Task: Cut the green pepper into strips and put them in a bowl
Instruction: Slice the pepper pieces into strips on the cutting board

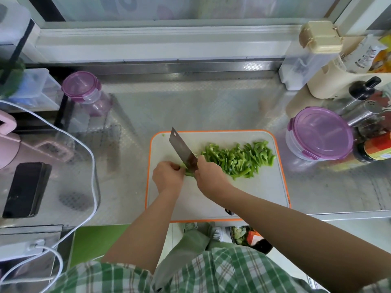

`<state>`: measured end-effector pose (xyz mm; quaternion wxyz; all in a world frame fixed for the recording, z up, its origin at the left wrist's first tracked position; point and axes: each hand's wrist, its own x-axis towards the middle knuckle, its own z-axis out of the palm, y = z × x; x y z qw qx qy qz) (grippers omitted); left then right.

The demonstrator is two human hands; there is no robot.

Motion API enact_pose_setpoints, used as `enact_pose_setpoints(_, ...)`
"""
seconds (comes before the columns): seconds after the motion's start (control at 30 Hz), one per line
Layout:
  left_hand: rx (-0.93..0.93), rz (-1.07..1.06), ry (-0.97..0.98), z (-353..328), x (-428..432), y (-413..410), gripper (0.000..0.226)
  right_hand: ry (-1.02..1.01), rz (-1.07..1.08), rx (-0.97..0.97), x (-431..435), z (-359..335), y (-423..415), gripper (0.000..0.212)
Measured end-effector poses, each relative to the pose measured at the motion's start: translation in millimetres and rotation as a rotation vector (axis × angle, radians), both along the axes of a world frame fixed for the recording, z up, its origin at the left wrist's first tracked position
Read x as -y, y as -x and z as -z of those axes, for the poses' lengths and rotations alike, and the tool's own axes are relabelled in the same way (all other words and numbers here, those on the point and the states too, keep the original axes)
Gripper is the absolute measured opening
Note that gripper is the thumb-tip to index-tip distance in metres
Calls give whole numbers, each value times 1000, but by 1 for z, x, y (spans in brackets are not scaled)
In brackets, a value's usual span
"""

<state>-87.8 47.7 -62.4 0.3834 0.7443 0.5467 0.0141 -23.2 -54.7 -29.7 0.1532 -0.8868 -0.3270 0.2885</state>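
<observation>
left hand (168, 175) curls its fingers on the uncut pepper piece (189, 172), by the cutting board's (264, 191) left edge | right hand (208, 176) grips the cleaver (182, 150); blade on that piece | strips (239, 159) heaped just right of it, toward the far right corner

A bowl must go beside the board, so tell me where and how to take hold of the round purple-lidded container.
Probably grip the round purple-lidded container by its clear wall under the lid, coming from the cutting board side: a labelled bottle and a metal shaker crowd its right, and the flat lid offers no handle.
</observation>
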Motion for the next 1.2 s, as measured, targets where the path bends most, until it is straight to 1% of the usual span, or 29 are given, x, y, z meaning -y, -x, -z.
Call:
enact_pose_setpoints(0.17,-21,-17,25,5,-4,-2,10,76,-54,107,-5,5,7,16)
enact_pose_setpoints(0.27,-19,-26,40,7,-6,-2,12,98,-98,131,-8,5,9,23)
enact_pose_setpoints(0.37,-17,-17,51,6,-7,-1,15,94,-126,109,-13,4,10,24)
enact_pose_setpoints(0.47,-3,-5,67,7,-10,1,15,84,-100,80,-17,9,7,24)
enact_pose_setpoints(0.53,5,-1,78,9,-11,4,14,54,-12,40,-17,14,4,19)
enact_pose_setpoints(0.6,16,-8,88,12,-12,6,15,11,87,-20,-17,16,0,8)
enact_pose_setpoints(0.63,24,-14,90,13,-12,7,15,-10,110,-30,-17,15,-1,7)
enact_pose_setpoints(0.73,43,-30,95,13,-11,7,17,-61,86,-20,-13,8,-4,9)
enact_pose_setpoints(0.83,42,-52,95,14,-11,5,12,-93,31,-11,-6,1,-2,10)
enact_pose_setpoints(0.9,34,-48,87,13,-11,4,10,-80,26,-17,-4,-1,0,8)
enact_pose_setpoints(0.97,27,-47,82,11,-11,3,9,-51,20,-21,-4,-1,4,12)
enact_pose_setpoints(1.03,27,-56,87,10,-11,2,11,-22,35,-23,-4,2,8,8)
enact_pose_setpoints(1.2,15,-73,111,12,-13,0,15,27,29,35,-9,6,15,16)
